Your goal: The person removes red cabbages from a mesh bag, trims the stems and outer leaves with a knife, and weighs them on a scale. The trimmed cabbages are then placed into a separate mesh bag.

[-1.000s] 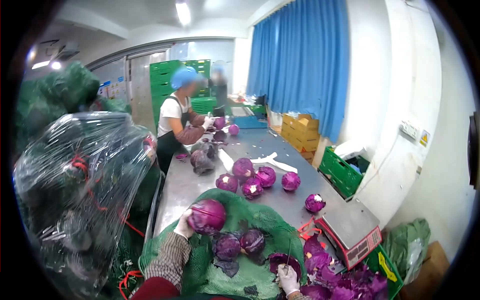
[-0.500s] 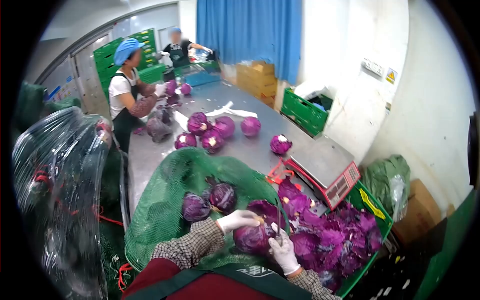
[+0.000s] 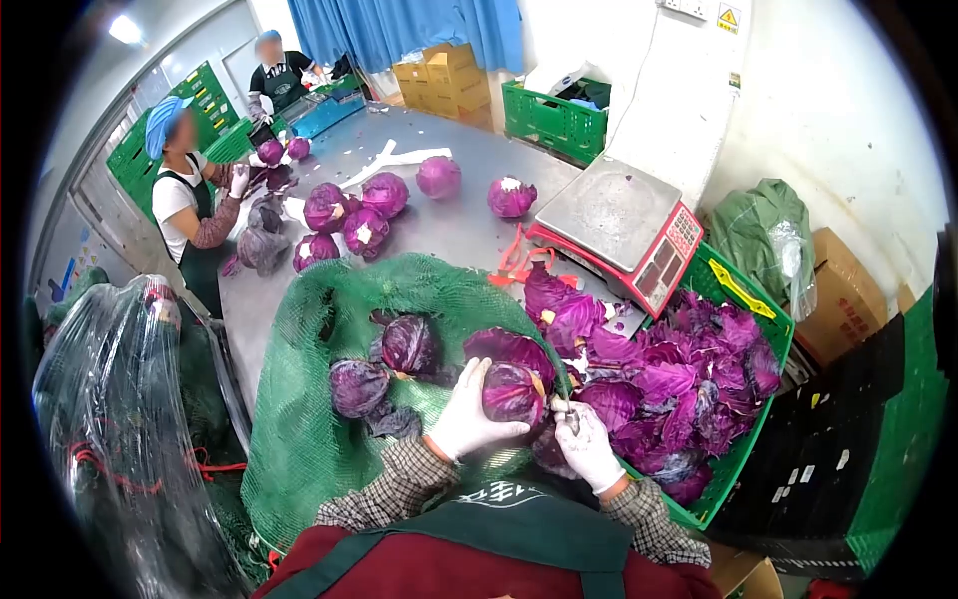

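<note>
My left hand [image 3: 467,414], in a white glove, grips a red cabbage [image 3: 514,391] over the edge of a green net sack [image 3: 299,419]. My right hand [image 3: 587,449], also gloved, holds a knife [image 3: 561,409] against the cabbage's base. Two more red cabbages [image 3: 409,344] lie inside the open sack. Just right of my hands, a green crate [image 3: 743,299] is heaped with purple cabbage leaves [image 3: 669,384].
A scale [image 3: 619,225] stands on the steel table [image 3: 449,225], with several trimmed cabbages [image 3: 384,192] beyond it. A person in a blue cap [image 3: 185,190] works at the table's left side; another stands farther back. Plastic-wrapped sacks [image 3: 120,419] fill the left.
My view has tilted further down and right. The left hand brought the cabbage from above the sack toward my body, and the right hand has set the knife at its base.
</note>
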A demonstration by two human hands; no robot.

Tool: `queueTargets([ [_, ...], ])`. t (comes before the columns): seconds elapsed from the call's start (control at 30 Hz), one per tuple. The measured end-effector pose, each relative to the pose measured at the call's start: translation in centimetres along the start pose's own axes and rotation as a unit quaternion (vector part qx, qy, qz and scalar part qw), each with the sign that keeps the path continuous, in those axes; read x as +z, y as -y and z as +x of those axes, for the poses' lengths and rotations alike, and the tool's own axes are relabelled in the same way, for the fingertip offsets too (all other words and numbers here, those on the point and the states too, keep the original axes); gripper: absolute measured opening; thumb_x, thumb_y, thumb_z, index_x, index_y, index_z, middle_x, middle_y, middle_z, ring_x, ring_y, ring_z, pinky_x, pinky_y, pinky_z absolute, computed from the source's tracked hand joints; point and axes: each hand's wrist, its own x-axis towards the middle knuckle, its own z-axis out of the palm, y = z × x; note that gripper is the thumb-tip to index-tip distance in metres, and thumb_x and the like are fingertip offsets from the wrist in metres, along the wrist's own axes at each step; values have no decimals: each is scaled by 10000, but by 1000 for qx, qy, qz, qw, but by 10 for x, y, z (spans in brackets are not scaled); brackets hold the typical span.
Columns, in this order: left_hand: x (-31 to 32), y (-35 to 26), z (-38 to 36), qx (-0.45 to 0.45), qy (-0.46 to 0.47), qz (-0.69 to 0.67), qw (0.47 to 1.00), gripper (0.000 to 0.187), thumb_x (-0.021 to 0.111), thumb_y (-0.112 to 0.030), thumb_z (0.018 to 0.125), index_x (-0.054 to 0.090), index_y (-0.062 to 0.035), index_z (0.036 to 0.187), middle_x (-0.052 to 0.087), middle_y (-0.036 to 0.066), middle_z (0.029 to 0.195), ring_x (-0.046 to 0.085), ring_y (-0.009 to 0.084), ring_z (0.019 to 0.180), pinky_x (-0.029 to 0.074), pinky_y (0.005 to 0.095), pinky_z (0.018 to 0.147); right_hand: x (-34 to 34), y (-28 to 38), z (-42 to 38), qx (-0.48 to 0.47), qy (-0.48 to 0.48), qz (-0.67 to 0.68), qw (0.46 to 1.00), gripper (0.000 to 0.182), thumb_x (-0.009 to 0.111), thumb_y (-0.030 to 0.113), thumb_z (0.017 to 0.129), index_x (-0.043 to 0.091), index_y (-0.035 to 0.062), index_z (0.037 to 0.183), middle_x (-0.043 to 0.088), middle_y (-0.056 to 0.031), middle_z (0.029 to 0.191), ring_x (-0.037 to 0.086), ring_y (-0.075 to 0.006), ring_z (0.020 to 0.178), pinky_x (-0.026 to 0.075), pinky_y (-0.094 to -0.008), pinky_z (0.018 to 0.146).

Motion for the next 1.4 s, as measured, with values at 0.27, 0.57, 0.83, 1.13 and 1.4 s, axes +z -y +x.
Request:
queueTargets([
  [0.27,-10,-10,20,-2,26,-20,999,1134,851,-510,580,335,90,1394,395,304,1395,384,396,1333,321,424,1121,-29,30,-3,220,184,52,957,201,591,89,874,585,15,1061,631,-120,805,642,-252,734,515,-345,673],
  [0.57,-13,-12,30,-8,49,2,999,1125,823,-547,594,345,95,1385,413,306,1381,389,414,1324,325,433,1116,-29,31,12,159,202,-41,966,211,590,133,865,544,35,1047,631,-167,813,645,-358,753,529,-407,641],
  [0.83,-6,-12,36,-27,58,38,997,1167,800,-577,614,296,124,1398,372,347,1400,358,444,1340,291,464,1130,-14,5,33,175,243,-166,940,236,564,162,846,505,15,1020,631,-194,764,645,-383,685,532,-474,622],
  [1.13,2,14,-14,15,-51,-78,996,1171,889,-431,578,261,68,1430,305,301,1442,305,409,1377,282,433,1146,-2,-16,40,287,249,-17,925,483,540,211,869,461,57,1319,640,-270,1006,655,-406,873,534,-466,785],
  [1.4,-18,35,-36,8,4,-66,998,1302,878,-532,560,173,81,1466,214,300,1503,265,405,1401,252,433,1161,-29,-4,-5,132,182,59,973,257,526,12,886,551,7,1142,622,-111,999,612,-210,840,504,-296,690],
])
